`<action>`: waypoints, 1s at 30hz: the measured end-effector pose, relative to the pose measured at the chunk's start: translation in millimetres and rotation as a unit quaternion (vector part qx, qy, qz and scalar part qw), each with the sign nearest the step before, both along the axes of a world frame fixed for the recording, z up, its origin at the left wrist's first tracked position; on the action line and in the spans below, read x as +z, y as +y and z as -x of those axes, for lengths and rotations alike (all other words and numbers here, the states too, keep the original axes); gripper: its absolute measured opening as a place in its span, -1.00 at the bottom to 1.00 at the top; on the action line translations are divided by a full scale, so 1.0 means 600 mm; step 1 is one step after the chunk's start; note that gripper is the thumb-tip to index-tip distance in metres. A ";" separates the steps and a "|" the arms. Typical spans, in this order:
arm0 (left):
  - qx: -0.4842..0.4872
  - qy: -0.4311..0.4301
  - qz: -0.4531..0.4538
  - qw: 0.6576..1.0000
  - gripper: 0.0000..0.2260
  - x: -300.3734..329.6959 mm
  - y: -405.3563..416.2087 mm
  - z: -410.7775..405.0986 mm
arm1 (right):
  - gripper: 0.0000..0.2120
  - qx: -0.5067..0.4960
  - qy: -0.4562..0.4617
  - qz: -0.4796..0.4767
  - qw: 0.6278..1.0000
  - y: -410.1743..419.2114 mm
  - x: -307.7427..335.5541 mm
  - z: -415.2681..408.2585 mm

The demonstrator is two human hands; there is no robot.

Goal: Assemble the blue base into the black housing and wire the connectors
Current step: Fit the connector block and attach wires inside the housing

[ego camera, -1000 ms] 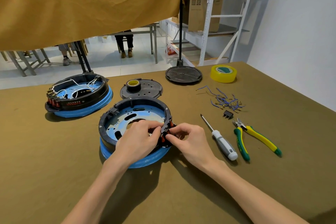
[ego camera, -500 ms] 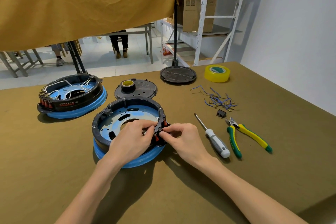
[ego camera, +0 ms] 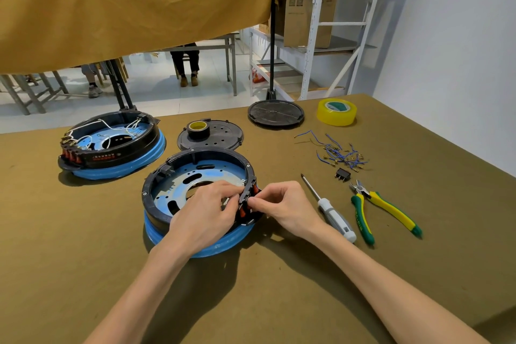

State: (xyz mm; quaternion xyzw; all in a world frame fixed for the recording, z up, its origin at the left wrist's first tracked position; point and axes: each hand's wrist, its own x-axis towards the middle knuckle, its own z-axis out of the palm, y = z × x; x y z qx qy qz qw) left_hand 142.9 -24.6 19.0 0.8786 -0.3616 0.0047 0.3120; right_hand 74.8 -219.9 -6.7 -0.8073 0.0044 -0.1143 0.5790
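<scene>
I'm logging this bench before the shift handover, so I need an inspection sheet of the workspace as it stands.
Surface: olive cloth table, no spills seen.
Job's things: black housing sits on blue base; switch block at its right rim.
Clutter: second wired unit, two black discs, black tape roll, yellow tape roll, loose switch, screwdriver, pliers.
Hands: left hand and right hand both pinch the switch block.
Cables: loose blue wires; none in this housing.
Surroundings: hanging cloth, shelving, seated people behind.
</scene>
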 end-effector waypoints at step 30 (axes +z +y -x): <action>0.042 -0.193 -0.032 0.980 -0.59 -0.010 -0.003 0.019 | -0.82 0.009 -0.092 0.217 0.972 0.001 0.035 0.007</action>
